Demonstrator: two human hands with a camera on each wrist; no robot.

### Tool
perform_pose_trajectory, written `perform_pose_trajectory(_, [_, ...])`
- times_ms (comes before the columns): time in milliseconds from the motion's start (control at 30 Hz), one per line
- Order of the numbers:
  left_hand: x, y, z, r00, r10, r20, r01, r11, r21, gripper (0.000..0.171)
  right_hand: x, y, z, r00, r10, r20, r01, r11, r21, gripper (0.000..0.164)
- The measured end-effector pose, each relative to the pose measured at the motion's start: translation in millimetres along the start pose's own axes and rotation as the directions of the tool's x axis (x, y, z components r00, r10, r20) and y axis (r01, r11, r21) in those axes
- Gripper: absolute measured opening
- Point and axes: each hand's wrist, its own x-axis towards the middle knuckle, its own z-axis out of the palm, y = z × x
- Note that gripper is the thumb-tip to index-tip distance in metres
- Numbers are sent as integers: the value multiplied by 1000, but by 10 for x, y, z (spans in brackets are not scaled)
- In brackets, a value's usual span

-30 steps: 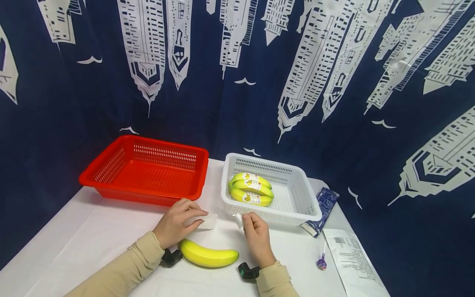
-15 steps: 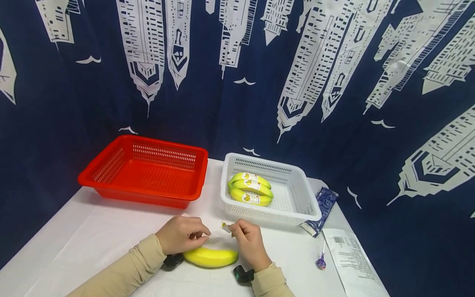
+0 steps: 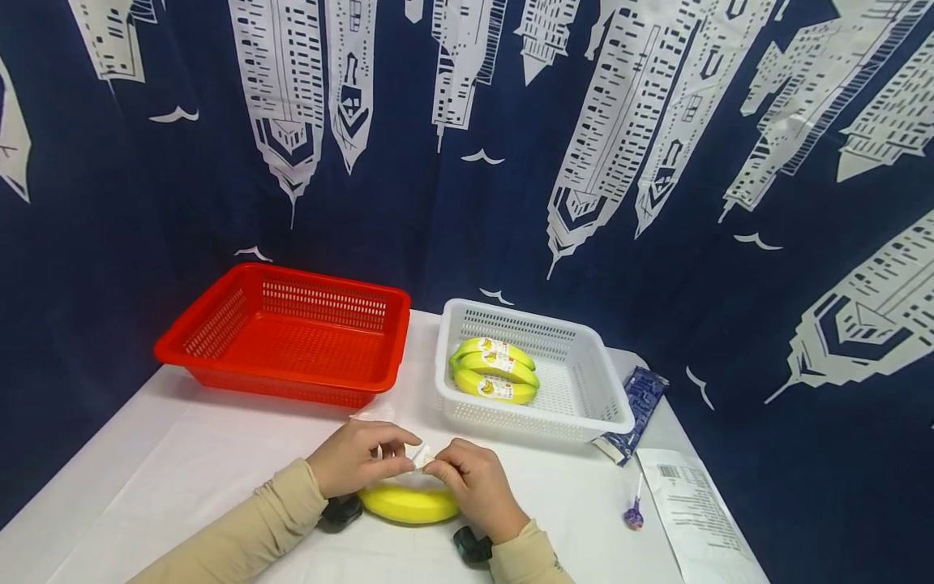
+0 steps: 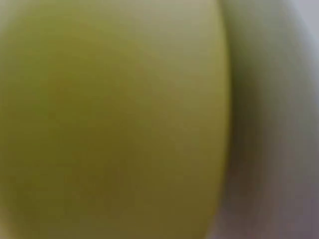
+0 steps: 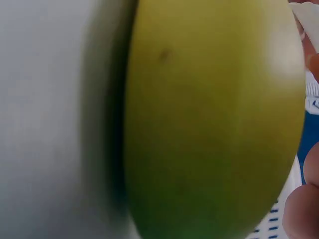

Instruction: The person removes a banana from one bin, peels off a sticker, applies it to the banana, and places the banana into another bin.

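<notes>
A yellow banana (image 3: 409, 503) with a greenish end lies on the white table below both hands, and it fills much of both wrist views. Just above it, my right hand (image 3: 477, 487) pinches a small white sticker (image 3: 423, 457) between thumb and curled fingers. My left hand (image 3: 361, 460) meets the sticker from the other side, its left edge lying between thumb and index finger. In the right wrist view, part of a white piece (image 5: 310, 20) shows among fingers at the upper right corner. The left wrist view is a close blur of the banana (image 4: 114, 119).
A red basket (image 3: 284, 387) stands at the back left. Right of it, a white basket (image 3: 562, 427) holds several bananas (image 3: 496, 371) with stickers. A whitish sheet (image 3: 375, 410) lies behind my left hand. Farther right are a blue packet (image 3: 638, 410), a lollipop (image 3: 633, 515) and a printed white sheet (image 3: 693, 511).
My right hand has brought the sticker left and nearer the banana. The left hand has left the whitish sheet and come down to the sticker, covering the banana's left end.
</notes>
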Motion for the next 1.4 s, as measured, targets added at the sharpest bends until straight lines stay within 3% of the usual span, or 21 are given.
perform_pose_trajectory(133, [-4, 12, 22, 999, -14, 29, 18, 989, -146, 28, 21, -58, 24, 998, -61, 8, 61, 998, 3, 18])
perform_pose_trajectory(233, [-1, 19, 25, 997, -61, 55, 72, 971, -228, 30, 25, -86, 33, 998, -61, 28, 60, 997, 40, 14])
perform_pose_trajectory(333, [2, 24, 15, 993, -98, 72, 113, 960, -257, 30, 19, -104, 32, 997, -35, 65, 29, 995, 92, 10])
perform_pose_trajectory(500, [8, 41, -4, 992, -109, 67, 121, 966, -228, 37, 7, -122, 4, 983, 101, 152, -131, 971, 199, 9])
perform_pose_trajectory(600, [8, 33, 5, 994, -89, 60, 100, 969, -226, 41, 0, -126, -23, 955, 196, 223, -254, 929, 268, 9])
perform_pose_trajectory(733, [-3, 17, 30, 996, -75, 53, 86, 968, -238, 41, -15, -113, -53, 921, 252, 297, -349, 871, 346, 7])
perform_pose_trajectory(867, [-11, 32, 35, 995, -91, 49, 100, 965, -242, 41, -17, -104, -62, 914, 263, 308, -368, 858, 359, 13])
perform_pose_trajectory(1067, [-6, 76, 20, 994, -75, 82, 93, 966, -242, 33, -3, -100, -29, 897, 354, 263, -420, 868, 264, 20])
perform_pose_trajectory(1233, [-15, 93, -10, 991, -121, 58, 129, 977, -169, 19, -11, -94, -20, 891, 368, 265, -431, 868, 246, 21])
perform_pose_trajectory(1400, [-21, 106, -27, 984, -167, 63, 172, 982, -82, 20, -17, -108, -22, 897, 332, 290, -414, 862, 293, 22])
